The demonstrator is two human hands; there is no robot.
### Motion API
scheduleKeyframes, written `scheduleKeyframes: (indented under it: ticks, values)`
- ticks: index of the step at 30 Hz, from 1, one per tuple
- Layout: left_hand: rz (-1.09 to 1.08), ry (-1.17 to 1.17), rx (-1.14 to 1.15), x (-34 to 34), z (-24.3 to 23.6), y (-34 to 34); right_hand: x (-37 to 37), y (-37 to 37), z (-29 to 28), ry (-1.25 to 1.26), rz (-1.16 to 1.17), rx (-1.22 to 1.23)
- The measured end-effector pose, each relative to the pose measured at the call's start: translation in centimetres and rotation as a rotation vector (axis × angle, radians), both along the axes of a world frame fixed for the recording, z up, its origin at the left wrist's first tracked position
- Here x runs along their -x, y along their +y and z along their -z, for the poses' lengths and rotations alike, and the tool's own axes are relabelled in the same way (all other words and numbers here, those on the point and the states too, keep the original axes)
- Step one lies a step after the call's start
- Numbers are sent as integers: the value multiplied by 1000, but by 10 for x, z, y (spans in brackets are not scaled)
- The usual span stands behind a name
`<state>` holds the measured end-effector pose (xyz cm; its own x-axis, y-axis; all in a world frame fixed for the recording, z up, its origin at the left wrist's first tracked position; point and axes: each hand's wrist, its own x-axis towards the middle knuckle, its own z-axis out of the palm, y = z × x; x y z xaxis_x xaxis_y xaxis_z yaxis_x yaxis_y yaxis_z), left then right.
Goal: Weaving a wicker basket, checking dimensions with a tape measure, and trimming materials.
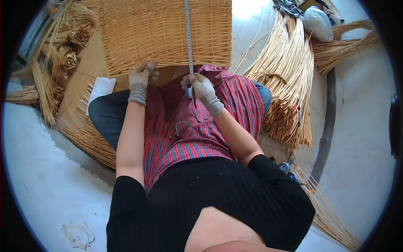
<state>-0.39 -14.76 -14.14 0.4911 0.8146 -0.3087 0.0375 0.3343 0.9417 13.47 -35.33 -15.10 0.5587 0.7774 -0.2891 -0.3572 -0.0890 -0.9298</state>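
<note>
A woven wicker panel [147, 38] fills the top middle of the head view, its near edge just above my lap. The pale blade of a tape measure [188, 40] runs straight up across the weave, right of the panel's middle. Its blue case [189, 90] sits in my right hand [201, 87], gloved and closed round it below the panel's edge. My left hand [142, 77], also gloved, is at the near edge left of the tape, thumb and fingers closed on the rim. Red striped cloth [197, 130] covers my lap.
Large bundles of wicker rods [285, 84] lie to the right, with a white plastic bag [317, 24] beyond. Cut bundles [69, 61] are stacked at the left by a brown board [90, 56]. Loose rods [325, 210] and a crumpled clear wrapper [78, 234] rest on the floor.
</note>
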Motion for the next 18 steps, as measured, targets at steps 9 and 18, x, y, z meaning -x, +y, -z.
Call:
scheduleKeyframes:
  ticks: [9, 18]
  values:
    - [-28, -15, 21, -4, -21, -5, -4, 10, -1, -42, -47, 2]
    - [32, 45, -30, 7, 5, -12, 0, 1, 18, -140, -73, 72]
